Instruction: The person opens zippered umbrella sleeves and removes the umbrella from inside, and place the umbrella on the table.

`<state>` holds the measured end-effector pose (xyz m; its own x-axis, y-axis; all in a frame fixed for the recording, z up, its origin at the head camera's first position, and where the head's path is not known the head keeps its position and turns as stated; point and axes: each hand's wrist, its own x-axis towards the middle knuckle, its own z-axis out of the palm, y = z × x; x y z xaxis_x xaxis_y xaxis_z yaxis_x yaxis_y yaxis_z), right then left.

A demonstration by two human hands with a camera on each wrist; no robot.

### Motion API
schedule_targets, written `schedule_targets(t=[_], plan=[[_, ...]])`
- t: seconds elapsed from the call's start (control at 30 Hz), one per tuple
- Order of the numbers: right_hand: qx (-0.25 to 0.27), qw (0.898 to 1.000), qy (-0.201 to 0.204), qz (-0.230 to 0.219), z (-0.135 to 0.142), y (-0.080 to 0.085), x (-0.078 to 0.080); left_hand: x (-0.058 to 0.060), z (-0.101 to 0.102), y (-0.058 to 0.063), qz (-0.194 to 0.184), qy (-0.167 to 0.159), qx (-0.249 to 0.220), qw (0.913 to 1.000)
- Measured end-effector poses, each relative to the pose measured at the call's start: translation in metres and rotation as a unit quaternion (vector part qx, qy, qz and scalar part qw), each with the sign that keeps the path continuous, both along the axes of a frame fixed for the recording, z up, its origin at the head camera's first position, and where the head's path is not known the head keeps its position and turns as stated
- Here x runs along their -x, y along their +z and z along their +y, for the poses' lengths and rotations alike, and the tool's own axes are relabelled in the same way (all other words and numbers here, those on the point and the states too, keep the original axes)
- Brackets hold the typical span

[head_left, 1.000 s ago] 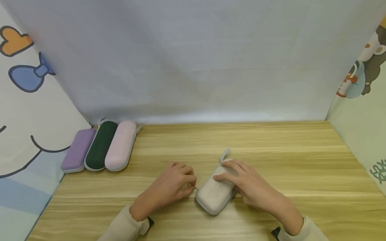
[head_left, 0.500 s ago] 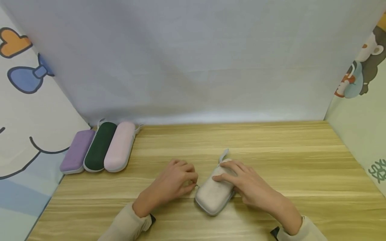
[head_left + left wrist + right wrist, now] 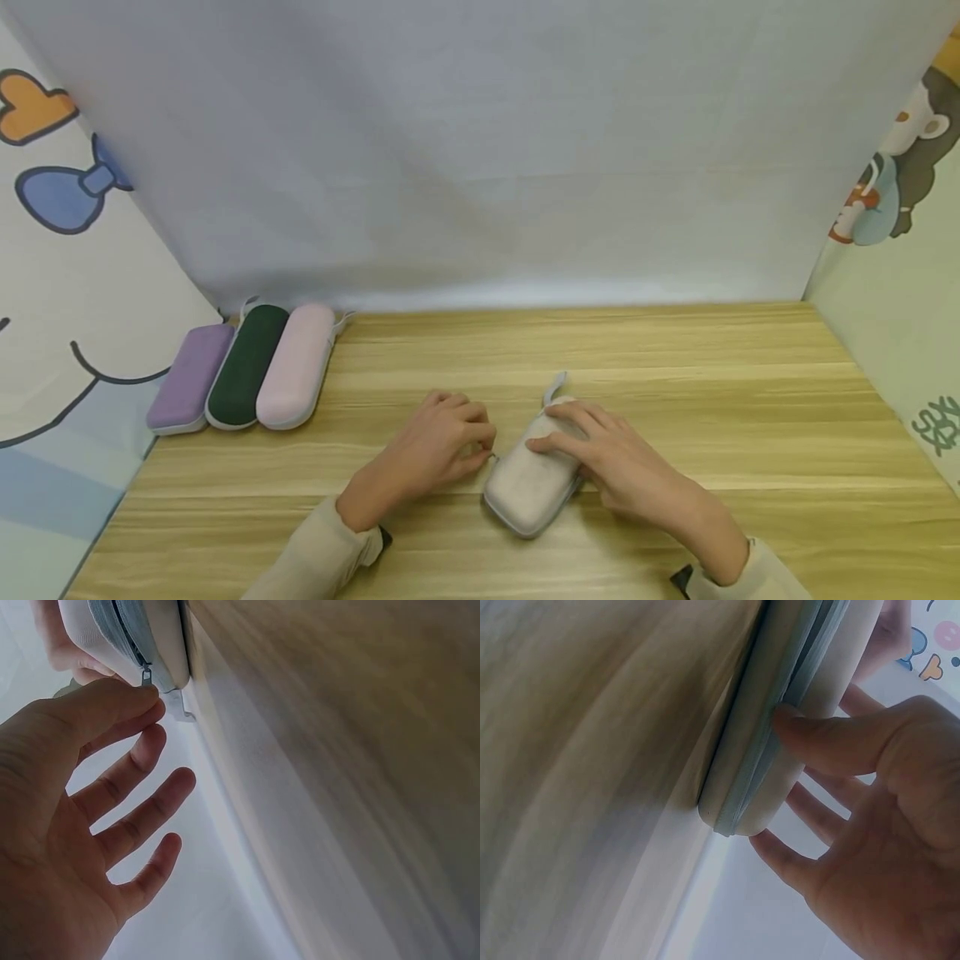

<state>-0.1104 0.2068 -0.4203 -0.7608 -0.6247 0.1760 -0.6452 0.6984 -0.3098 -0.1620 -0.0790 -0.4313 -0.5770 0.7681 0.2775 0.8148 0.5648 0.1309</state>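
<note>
An off-white zip case (image 3: 525,492) with grey zipper edging lies tilted on the table, a grey wrist strap (image 3: 555,389) at its far end. My right hand (image 3: 622,458) grips its far right part, fingers over the top and thumb (image 3: 817,735) against the zipper side. Dark gaps show between the zipper tapes in both wrist views. At the case's left side, my left hand (image 3: 446,442) pinches the small metal zipper pull (image 3: 147,676) between thumb and forefinger; its other fingers are spread apart.
Purple (image 3: 192,375), dark green (image 3: 249,367) and pale pink (image 3: 297,367) cases lie side by side at the table's left. A grey-white cloth (image 3: 510,167) hangs behind the wooden table (image 3: 712,358). Printed panels stand at both sides.
My left hand has moved slightly away from me along the case's left side, taking the zipper pull with it. The right hand keeps its hold, and the case stays nearly in place.
</note>
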Motion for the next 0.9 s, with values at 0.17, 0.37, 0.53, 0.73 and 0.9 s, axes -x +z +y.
schedule_targets(t=[0.17, 0.37, 0.53, 0.73, 0.9], plan=[[0.000, 1.000, -0.002, 0.002, 0.000, -0.001, 0.000, 0.004, 0.003, 0.000, -0.005, -0.001, 0.002, 1.0000], [-0.001, 1.000, -0.003, -0.002, 0.000, -0.003, 0.001, 0.009, 0.007, 0.001, -0.006, -0.011, -0.001, 0.9999], [-0.001, 1.000, -0.003, -0.002, 0.000, -0.004, 0.001, 0.012, 0.009, -0.001, -0.014, -0.017, -0.002, 0.9998], [-0.001, 1.000, -0.003, -0.004, 0.000, -0.004, 0.001, 0.016, 0.012, -0.002, -0.017, -0.022, -0.009, 0.9996], [-0.002, 1.000, -0.002, -0.001, 0.000, -0.003, 0.001, 0.020, 0.014, -0.003, -0.019, -0.024, -0.017, 0.9994]])
